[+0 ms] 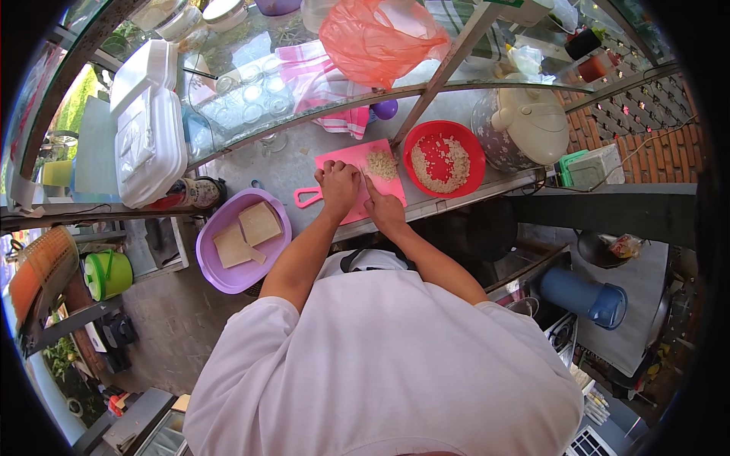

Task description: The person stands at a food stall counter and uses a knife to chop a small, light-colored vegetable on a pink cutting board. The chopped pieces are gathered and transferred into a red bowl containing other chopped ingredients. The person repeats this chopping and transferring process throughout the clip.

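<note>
A pink cutting board [326, 149] with a handle lies on the metal counter. My left hand [339, 185] rests on it, fingers curled down; whatever lies beneath them is hidden. My right hand [386, 212] grips a knife [363, 172], index finger stretched forward along it; only a thin part of the blade shows between the hands. Just beyond the knife sits a pile of finely chopped pale food [381, 165]. To the right, a red bowl [478, 149] contains more small pale pieces [450, 183]. A purple basin [206, 259] at left carries pale, flat square slabs [260, 223] and a small strip.
A rice cooker [533, 128] stands right of the red bowl. Behind the board run a glass case edge [319, 111] and a slanted post [436, 74]. White foam boxes [149, 137] are stacked at left. A pink-striped cloth [342, 117] and red plastic bag [379, 43] lie beyond.
</note>
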{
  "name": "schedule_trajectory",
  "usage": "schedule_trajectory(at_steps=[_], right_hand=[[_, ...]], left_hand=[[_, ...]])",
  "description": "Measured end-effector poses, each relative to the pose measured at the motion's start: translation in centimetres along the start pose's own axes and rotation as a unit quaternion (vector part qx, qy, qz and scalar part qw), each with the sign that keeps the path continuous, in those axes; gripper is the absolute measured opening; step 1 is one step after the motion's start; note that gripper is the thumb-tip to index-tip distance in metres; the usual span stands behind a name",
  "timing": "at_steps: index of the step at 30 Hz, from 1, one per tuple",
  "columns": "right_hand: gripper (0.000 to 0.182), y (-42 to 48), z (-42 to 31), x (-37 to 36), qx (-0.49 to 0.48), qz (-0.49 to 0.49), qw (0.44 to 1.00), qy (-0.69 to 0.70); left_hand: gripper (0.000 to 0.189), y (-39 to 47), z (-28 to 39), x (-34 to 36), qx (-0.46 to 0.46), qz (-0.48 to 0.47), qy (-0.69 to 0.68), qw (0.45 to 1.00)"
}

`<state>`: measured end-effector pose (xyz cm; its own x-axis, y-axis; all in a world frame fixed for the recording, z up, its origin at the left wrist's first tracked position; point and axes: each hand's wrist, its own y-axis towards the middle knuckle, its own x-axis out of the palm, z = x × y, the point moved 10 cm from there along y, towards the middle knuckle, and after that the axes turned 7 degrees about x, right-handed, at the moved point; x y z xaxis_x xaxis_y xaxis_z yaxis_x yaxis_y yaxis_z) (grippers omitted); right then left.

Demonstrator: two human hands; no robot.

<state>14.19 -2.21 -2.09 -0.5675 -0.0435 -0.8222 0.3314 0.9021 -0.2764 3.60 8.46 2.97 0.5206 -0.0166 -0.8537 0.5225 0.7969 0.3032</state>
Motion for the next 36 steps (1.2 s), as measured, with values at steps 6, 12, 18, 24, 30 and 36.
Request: schedule_trajectory(at_steps=[6,12,18,24,30,36], right_hand=[[0.077,0.1,0.1,0.3,-0.006,-0.001,1.0,-0.003],[0.077,0.1,-0.1,0.5,-0.012,-0.007,1.0,-0.022],[0.076,0.6,-0.7,0.7,0.028,-0.022,0.998,-0.054],[0.076,0.9,-1.4,0.4,0.021,-0.013,0.996,-0.085],[0.076,-0.7,-0.7,0.1,-0.016,0.0,0.992,-0.127],[0.075,0.1,-0.7,0.2,-0.008,0.019,0.995,-0.101]], left_hand=[[0.012,0.2,0.1,0.0,0.018,-0.003,0.009,1.0],[0.012,0.3,0.0,0.0,0.024,-0.003,0.007,1.0],[0.013,0.3,0.1,0.0,0.026,-0.011,0.004,1.0],[0.013,0.2,-0.2,0.0,0.022,-0.007,0.004,1.0],[0.011,0.1,-0.2,0.0,0.01,-0.002,-0.003,1.0],[0.01,0.0,0.0,-0.1,0.002,-0.02,-0.005,1.0]])
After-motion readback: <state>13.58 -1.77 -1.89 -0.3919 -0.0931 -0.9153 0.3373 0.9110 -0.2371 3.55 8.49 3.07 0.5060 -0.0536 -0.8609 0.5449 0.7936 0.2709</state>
